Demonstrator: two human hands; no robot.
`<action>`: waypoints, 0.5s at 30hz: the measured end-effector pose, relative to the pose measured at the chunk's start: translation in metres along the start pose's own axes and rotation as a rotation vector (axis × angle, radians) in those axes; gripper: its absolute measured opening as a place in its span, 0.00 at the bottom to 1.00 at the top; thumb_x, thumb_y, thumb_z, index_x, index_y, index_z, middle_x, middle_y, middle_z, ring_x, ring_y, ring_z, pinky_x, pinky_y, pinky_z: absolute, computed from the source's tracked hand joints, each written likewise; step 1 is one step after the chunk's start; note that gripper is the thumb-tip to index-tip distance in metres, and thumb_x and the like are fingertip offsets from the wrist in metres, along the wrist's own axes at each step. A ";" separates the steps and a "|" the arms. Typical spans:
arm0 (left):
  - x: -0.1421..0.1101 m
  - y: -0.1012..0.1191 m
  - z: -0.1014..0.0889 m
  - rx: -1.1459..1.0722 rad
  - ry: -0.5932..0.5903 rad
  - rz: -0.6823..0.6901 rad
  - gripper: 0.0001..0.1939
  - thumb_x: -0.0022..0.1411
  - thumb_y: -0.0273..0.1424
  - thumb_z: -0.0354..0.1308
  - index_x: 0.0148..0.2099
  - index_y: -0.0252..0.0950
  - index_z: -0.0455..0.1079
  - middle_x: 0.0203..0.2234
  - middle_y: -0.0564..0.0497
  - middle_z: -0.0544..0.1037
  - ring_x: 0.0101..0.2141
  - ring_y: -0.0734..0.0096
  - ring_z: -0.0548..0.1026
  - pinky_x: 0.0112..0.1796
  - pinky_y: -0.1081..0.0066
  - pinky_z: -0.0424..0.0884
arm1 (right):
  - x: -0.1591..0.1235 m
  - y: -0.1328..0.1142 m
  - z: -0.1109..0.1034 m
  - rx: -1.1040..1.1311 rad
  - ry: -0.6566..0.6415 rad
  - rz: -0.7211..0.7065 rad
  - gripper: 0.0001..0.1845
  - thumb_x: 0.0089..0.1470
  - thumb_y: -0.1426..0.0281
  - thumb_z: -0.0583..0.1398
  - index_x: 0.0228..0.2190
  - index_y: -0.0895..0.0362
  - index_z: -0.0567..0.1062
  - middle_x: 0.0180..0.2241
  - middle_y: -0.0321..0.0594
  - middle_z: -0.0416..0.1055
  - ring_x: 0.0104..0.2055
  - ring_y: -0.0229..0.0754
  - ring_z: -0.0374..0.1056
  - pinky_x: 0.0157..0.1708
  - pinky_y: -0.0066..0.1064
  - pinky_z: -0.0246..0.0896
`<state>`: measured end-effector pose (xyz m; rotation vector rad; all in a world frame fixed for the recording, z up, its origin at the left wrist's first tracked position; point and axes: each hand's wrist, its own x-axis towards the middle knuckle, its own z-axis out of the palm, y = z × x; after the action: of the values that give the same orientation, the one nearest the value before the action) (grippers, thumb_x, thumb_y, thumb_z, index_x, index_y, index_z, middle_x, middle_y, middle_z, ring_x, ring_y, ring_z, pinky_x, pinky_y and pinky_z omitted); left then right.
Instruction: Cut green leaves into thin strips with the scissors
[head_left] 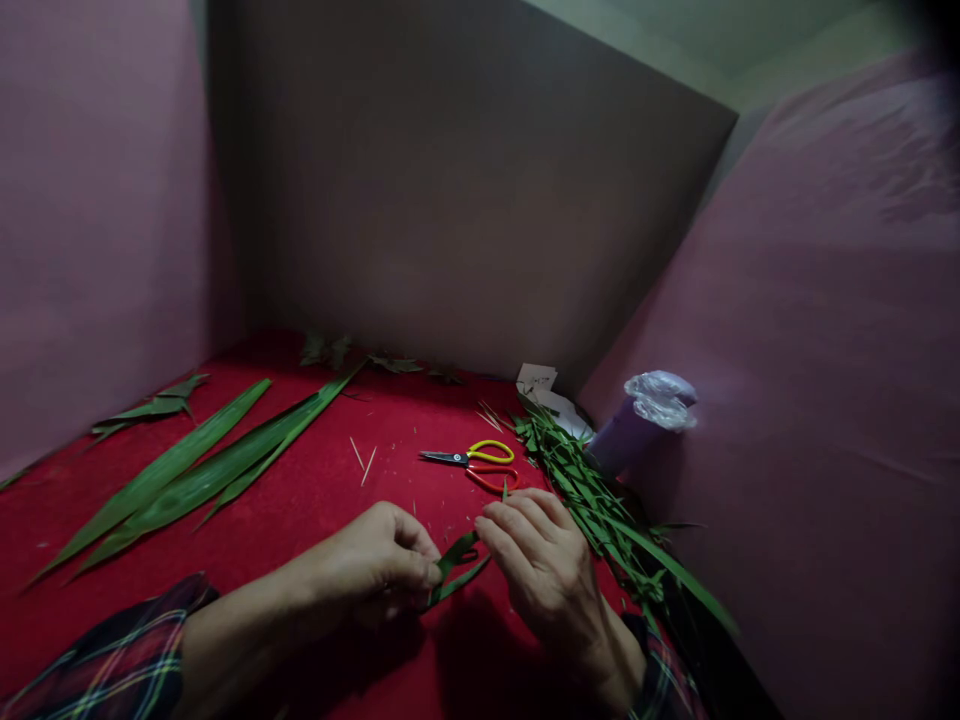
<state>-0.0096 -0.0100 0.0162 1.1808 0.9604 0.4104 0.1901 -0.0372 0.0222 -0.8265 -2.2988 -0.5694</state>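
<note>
Between my two hands is a narrow green leaf strip (459, 577), bent into a loop above the red cloth. My left hand (382, 565) is closed, pinching the strip's left side between thumb and forefinger. Fingers curled, my right hand (544, 560) grips the other side; its fingertips are partly hidden, and a short green tip pokes up above them. Just beyond the hands lie scissors (472, 460) with one yellow and one red handle loop, their blades pointing left.
Long green leaves (202, 465) lie at the left. A heap of leaf strips (592, 500) lies at the right, beside a purple container (630, 435) topped with clear plastic. Thin sticks (363, 460) and white paper (537, 377) rest on the red cloth (300, 500). Walls enclose three sides.
</note>
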 end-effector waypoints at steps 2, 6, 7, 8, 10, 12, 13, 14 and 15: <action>0.001 0.000 0.000 -0.020 0.017 0.019 0.08 0.43 0.32 0.61 0.22 0.31 0.70 0.11 0.55 0.69 0.10 0.83 0.57 0.11 0.80 0.47 | -0.001 -0.001 0.000 0.010 0.016 0.020 0.13 0.58 0.79 0.49 0.37 0.62 0.72 0.32 0.45 0.74 0.35 0.44 0.67 0.37 0.39 0.58; 0.001 -0.002 -0.002 -0.068 0.005 0.068 0.10 0.45 0.34 0.62 0.24 0.31 0.70 0.13 0.54 0.71 0.10 0.84 0.57 0.11 0.80 0.47 | -0.005 -0.007 0.002 0.043 0.080 0.102 0.12 0.56 0.80 0.51 0.39 0.61 0.72 0.29 0.44 0.73 0.30 0.42 0.66 0.28 0.34 0.56; 0.001 -0.002 -0.002 -0.079 -0.011 0.083 0.10 0.45 0.35 0.62 0.25 0.31 0.70 0.14 0.54 0.71 0.10 0.84 0.57 0.12 0.80 0.47 | -0.007 -0.008 0.004 0.055 0.100 0.137 0.11 0.55 0.80 0.53 0.39 0.61 0.72 0.28 0.44 0.73 0.28 0.41 0.65 0.27 0.32 0.55; 0.001 -0.002 -0.003 -0.088 -0.031 0.097 0.10 0.46 0.35 0.62 0.25 0.32 0.71 0.14 0.54 0.71 0.10 0.84 0.58 0.12 0.80 0.47 | -0.008 -0.010 0.005 0.068 0.118 0.171 0.11 0.54 0.80 0.54 0.39 0.61 0.72 0.26 0.43 0.72 0.26 0.40 0.64 0.25 0.31 0.54; 0.001 -0.002 -0.002 -0.095 -0.064 0.107 0.11 0.45 0.35 0.62 0.26 0.32 0.70 0.14 0.54 0.71 0.11 0.83 0.59 0.12 0.80 0.47 | -0.010 -0.013 0.008 0.090 0.134 0.214 0.11 0.53 0.81 0.55 0.39 0.61 0.71 0.23 0.41 0.70 0.23 0.38 0.63 0.23 0.29 0.51; 0.001 -0.001 0.001 -0.082 -0.050 0.104 0.12 0.43 0.36 0.63 0.25 0.31 0.70 0.14 0.55 0.71 0.12 0.82 0.60 0.12 0.79 0.48 | -0.011 -0.017 0.009 0.098 0.124 0.201 0.11 0.53 0.81 0.55 0.39 0.61 0.71 0.21 0.40 0.69 0.22 0.38 0.62 0.22 0.29 0.49; 0.000 0.000 0.003 -0.072 -0.017 0.102 0.12 0.42 0.36 0.63 0.24 0.31 0.69 0.13 0.56 0.70 0.12 0.82 0.60 0.13 0.79 0.49 | -0.011 -0.019 0.010 0.092 0.118 0.183 0.11 0.53 0.80 0.56 0.39 0.61 0.71 0.20 0.40 0.69 0.22 0.38 0.61 0.21 0.29 0.48; 0.000 0.000 0.005 -0.061 0.026 0.103 0.13 0.41 0.37 0.64 0.24 0.32 0.69 0.12 0.56 0.69 0.12 0.81 0.60 0.13 0.79 0.50 | -0.011 -0.020 0.009 0.080 0.114 0.166 0.11 0.53 0.80 0.56 0.40 0.61 0.71 0.20 0.39 0.68 0.21 0.38 0.60 0.21 0.30 0.47; -0.001 0.001 0.007 -0.054 0.075 0.110 0.13 0.41 0.37 0.64 0.23 0.32 0.68 0.11 0.57 0.68 0.12 0.81 0.60 0.14 0.78 0.51 | -0.010 -0.022 0.009 0.066 0.112 0.152 0.11 0.53 0.79 0.56 0.39 0.61 0.71 0.19 0.38 0.67 0.20 0.38 0.59 0.20 0.30 0.46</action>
<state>-0.0042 -0.0143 0.0175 1.1794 0.9453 0.5687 0.1780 -0.0517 0.0050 -0.9056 -2.1207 -0.4578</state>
